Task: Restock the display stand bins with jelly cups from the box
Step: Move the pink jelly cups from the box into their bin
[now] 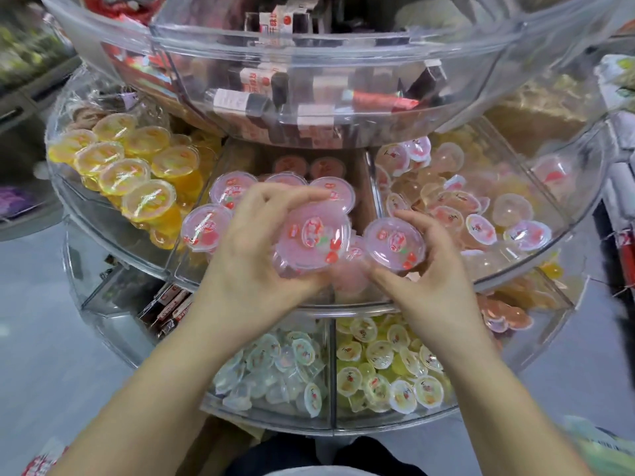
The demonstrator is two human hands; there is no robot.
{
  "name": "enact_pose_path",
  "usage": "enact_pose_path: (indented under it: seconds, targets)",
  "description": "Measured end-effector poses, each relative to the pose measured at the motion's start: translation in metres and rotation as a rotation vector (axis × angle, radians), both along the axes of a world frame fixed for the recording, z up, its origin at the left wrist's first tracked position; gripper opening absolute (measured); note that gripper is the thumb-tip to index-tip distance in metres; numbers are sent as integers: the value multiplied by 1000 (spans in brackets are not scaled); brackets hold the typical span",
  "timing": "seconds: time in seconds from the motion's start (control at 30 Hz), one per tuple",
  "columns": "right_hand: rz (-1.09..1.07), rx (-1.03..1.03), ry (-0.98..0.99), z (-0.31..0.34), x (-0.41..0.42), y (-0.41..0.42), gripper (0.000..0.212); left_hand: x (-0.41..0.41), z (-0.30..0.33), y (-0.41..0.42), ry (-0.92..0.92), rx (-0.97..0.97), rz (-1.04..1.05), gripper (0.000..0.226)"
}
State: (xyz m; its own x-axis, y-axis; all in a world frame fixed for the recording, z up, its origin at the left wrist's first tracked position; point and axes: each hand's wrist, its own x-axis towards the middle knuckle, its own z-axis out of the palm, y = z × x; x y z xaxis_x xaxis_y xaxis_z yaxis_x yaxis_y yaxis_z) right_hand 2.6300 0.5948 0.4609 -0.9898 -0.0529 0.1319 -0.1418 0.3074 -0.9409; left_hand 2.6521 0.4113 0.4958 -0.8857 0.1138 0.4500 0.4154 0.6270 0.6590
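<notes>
Left hand (251, 249): fingers curled round a pink cup (314, 243). Right hand (426, 269): grips a second pink cup (395, 242), just right of the first; yellow cups (137, 173) lie left of both hands

1. Our left hand (254, 249) is curled, thumb up top, gripping a pink jelly cup (314, 243).
2. Our right hand (429, 269) pinches another pink cup (395, 243), both forearms stretched forward.

Pale grey glossy floor (41, 321) (blurred); dim shelving (31, 73) at far left.
</notes>
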Motion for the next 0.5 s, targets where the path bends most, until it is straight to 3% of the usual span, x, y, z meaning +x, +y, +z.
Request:
enact_pose_path:
  seconds: [0.27,0.5]
  targets:
    - [77,252,124,-1,-19,-15,57,-20,3,-10,-105,-310,-31,63]
    - [34,321,123,-3,-22,-16,54,-34,-9,-20,-36,-472,-18,65]
